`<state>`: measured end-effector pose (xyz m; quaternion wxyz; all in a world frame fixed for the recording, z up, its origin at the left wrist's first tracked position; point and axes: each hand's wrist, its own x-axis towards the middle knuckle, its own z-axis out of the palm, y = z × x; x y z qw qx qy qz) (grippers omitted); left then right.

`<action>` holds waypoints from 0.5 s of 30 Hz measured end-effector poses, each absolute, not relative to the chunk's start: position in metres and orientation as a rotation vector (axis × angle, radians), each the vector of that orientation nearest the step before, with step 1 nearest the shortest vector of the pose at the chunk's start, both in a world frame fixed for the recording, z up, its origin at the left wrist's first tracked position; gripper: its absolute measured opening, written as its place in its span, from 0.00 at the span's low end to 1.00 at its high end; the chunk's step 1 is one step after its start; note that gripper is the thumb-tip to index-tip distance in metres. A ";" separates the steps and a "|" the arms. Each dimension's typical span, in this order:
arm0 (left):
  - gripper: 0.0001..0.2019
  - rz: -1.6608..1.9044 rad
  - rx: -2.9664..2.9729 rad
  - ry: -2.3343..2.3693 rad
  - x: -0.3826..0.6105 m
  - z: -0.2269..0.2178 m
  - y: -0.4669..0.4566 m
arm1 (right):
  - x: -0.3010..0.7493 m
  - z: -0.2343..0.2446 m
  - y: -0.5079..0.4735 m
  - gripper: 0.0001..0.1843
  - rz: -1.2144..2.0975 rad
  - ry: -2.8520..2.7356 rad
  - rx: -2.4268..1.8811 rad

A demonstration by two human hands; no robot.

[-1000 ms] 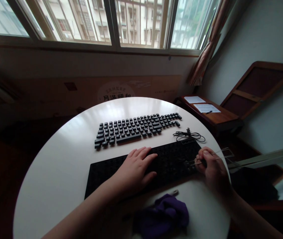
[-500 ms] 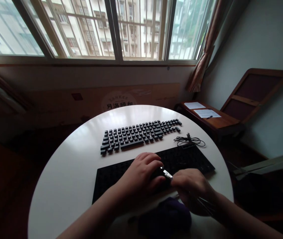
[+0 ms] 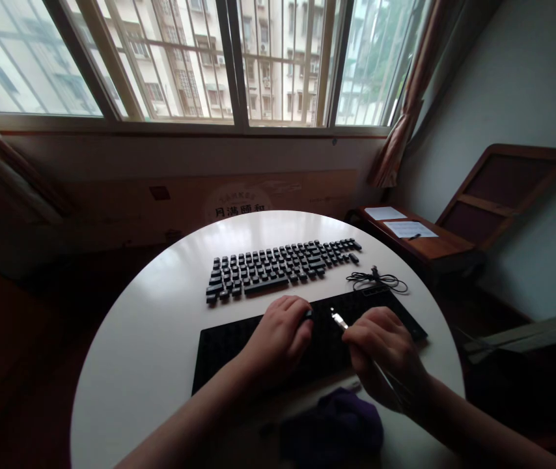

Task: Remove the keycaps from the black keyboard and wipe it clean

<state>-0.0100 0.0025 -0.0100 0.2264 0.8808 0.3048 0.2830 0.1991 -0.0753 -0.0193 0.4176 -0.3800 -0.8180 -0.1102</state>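
Note:
My left hand [image 3: 280, 335] is closed, pinching a small black keycap [image 3: 308, 314] between thumb and fingers over the keyboard base. My right hand [image 3: 383, 355] is wrapped around a keycap puller; its shiny metal tip [image 3: 339, 320] points up and left, and thin wires [image 3: 390, 384] stick out behind the fist. Under both hands lies the black keyboard base [image 3: 219, 345], its details too dark to make out. Beyond it, black keycaps [image 3: 271, 270] are laid out in keyboard order on the white round table [image 3: 126, 365].
A coiled black cable [image 3: 375, 280] rests behind the base's right end. Near the table's front edge sits a dark purple cloth item [image 3: 346, 417]. To the right, papers [image 3: 409, 229] and a pen [image 3: 415, 237] lie on a wooden chair [image 3: 439, 246].
My hands have moved apart. The keycap now shows in my left fingers, away from the puller's metal tip. The camera view has shifted slightly.

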 end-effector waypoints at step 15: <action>0.08 0.809 2.478 0.770 -0.013 -0.015 0.010 | 0.210 0.000 -0.028 0.15 0.064 -2.355 -0.869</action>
